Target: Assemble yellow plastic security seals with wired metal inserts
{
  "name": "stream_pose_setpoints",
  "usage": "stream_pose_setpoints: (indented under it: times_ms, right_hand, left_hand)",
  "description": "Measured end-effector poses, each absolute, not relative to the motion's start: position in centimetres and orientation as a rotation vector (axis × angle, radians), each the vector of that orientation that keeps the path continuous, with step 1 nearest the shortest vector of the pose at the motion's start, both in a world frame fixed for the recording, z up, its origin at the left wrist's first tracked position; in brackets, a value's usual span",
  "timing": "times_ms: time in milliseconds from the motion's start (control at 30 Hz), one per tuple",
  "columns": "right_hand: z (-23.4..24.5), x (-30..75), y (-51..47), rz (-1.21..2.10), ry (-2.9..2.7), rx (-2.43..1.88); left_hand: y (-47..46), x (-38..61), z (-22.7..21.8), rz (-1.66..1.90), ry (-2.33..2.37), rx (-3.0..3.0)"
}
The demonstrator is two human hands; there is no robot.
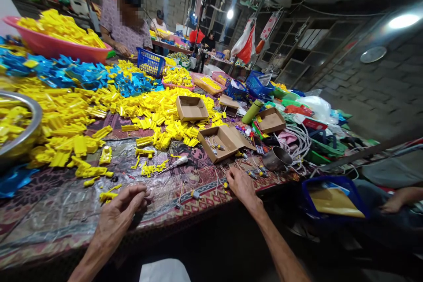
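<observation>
My left hand (124, 207) hovers at the table's near side, fingers loosely bent, thumb apart, with nothing visible in it. Just beyond it lie yellow plastic pieces (108, 196). My right hand (243, 188) reaches down at the table edge, its fingertips drawn together among thin wires; what they grip is hidden. Small motors with wires (195, 194) lie between my hands, and more motors (261, 172) sit right of my right hand. An open cardboard box (218, 141) beyond it holds more wired motors. A screwdriver with a clear handle (180, 161) rests on the patterned cloth.
Heaped yellow parts (148, 110) and blue parts (82, 72) cover the far left. A metal bowl (35, 116) stands at left, a pink basin (66, 50) behind. A metal cup (277, 158) and green bottle (253, 111) stand right. Another person (127, 31) works across the table.
</observation>
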State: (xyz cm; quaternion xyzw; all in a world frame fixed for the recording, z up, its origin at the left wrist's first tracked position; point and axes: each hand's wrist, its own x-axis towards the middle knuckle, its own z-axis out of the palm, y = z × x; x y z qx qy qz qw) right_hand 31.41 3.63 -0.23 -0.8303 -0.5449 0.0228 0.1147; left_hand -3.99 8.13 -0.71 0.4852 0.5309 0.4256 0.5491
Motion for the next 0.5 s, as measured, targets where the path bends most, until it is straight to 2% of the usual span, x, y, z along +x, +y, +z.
stream_pose_setpoints:
  times_ms: [267, 500]
  right_hand:
    - [3.0, 31.4, 4.7, 0.062, -1.692, -2.276]
    - [4.2, 33.4, 14.5, 0.110, -1.683, -2.078]
  left_hand:
    - [8.1, -4.3, -1.5, 1.005, 1.247, 1.170]
    - [8.1, -4.3, -1.7, 1.027, 1.273, 1.199]
